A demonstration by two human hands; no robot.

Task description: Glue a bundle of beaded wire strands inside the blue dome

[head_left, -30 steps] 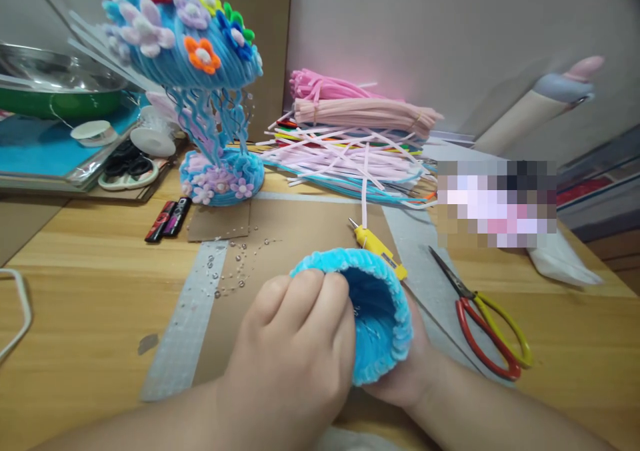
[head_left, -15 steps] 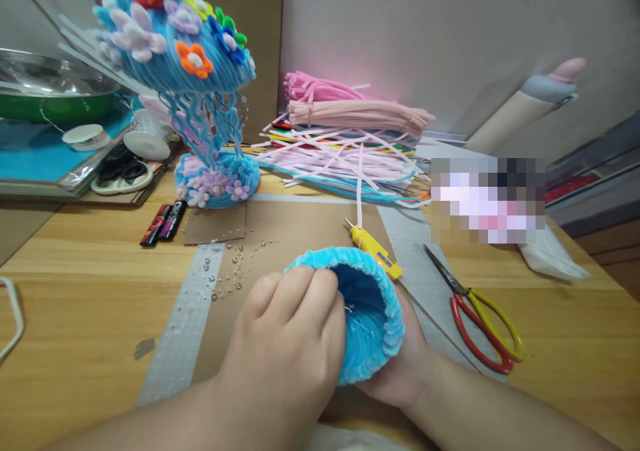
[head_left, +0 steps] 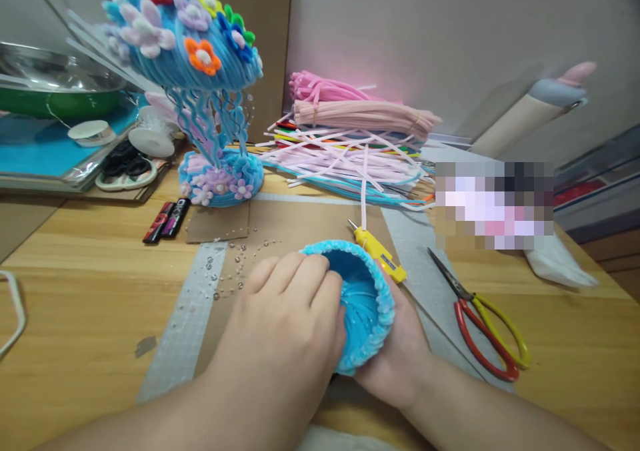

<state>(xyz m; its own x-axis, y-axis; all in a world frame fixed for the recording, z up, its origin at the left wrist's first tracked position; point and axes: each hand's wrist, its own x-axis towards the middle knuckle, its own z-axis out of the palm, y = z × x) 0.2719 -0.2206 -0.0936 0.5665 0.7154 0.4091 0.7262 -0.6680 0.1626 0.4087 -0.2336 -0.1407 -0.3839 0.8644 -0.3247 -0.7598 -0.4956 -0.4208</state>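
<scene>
A blue fuzzy pipe-cleaner cup [head_left: 367, 324] is tilted with its hollow towards me, showing strands that run down to its base. My left hand [head_left: 285, 317] is closed over the near-left rim, its fingertips hidden inside the cup. Around the outer right side curls my right hand [head_left: 403, 351], supporting the cup from behind and below; most of its fingers are hidden. Just beyond the cup lies a yellow glue gun [head_left: 380, 254]. Red-and-yellow-handled scissors [head_left: 487, 327] rest open to the right of my hands.
A blue jellyfish-shaped pipe-cleaner piece with flowers [head_left: 195, 57] stands at the back left. Bundles of pipe cleaners [head_left: 355, 124] are piled by the wall. Beaded wire [head_left: 237, 259] lies on the cardboard [head_left: 290, 221]. Spools [head_left: 153, 131] and black-and-white scissors [head_left: 127, 171] sit at left.
The cup has turned slightly and shifted a little up and left with both hands. More of its inside shows now. The whole view has moved slightly.
</scene>
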